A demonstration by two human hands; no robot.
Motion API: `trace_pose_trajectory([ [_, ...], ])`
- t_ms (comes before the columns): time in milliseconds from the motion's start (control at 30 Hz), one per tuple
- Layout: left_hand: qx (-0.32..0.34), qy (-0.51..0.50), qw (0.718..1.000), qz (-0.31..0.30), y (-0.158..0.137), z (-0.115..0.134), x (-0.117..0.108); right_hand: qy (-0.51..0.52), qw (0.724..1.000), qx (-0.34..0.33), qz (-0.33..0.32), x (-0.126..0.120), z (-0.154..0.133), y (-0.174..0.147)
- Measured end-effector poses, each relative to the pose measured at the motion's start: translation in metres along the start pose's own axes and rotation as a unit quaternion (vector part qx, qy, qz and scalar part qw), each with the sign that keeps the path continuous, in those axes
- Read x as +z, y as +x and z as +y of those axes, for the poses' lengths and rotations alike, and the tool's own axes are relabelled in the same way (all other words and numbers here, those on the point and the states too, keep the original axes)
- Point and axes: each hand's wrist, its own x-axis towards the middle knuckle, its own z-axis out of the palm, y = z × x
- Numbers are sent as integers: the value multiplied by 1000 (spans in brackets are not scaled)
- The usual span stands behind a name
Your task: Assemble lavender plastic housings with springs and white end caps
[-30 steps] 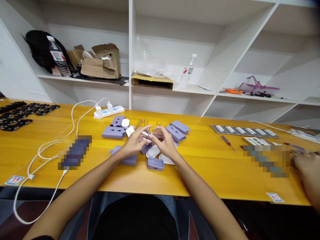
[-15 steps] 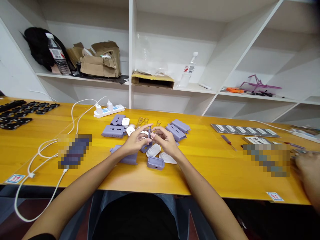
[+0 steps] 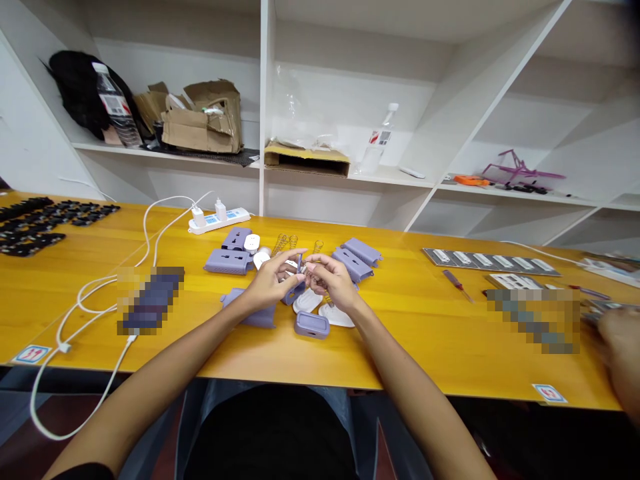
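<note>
My left hand (image 3: pixel 274 281) grips a small thin purple plastic part (image 3: pixel 300 262) upright between thumb and fingers. Close beside it, my right hand (image 3: pixel 334 280) is closed in a pinch on a coil spring (image 3: pixel 329 300), whose coils show below the fingers; the fingers partly hide it. Under the hands lie white oval parts (image 3: pixel 336 316) and a purple oval-topped housing (image 3: pixel 311 325). Purple shells (image 3: pixel 227 262) lie on the left, with another pair of purple shells (image 3: pixel 353 265) on the right. Several loose springs (image 3: pixel 283 245) lie behind the hands.
A phone (image 3: pixel 153 300) with a white cable lies left, near a power strip (image 3: pixel 220 221). On the right are a screwdriver (image 3: pixel 456 282), a grey strip of white parts (image 3: pixel 490 261) and another person's hand (image 3: pixel 620 340). Shelves (image 3: pixel 310 175) stand behind the table.
My right hand's fingers have shifted slightly, and spring coils now show beneath them. The left hand still holds the purple part in nearly the same place.
</note>
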Motion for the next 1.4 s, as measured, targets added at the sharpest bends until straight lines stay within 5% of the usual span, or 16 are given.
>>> trace_pose_trajectory([
  [200, 44, 69, 997, 9, -2, 2, 0, 53, 997, 49, -16, -1, -4, -1],
  [833, 51, 70, 995, 49, -5, 3, 6, 87, 990, 82, -81, -3, -16, -6],
  [1233, 219, 296, 929, 38, -9, 4, 7, -12, 998, 45, -45, 0, -7, -7],
  [1400, 241, 335, 911, 16, -10, 0, 7, -137, 990, -36, 0, 6, -2, -8],
])
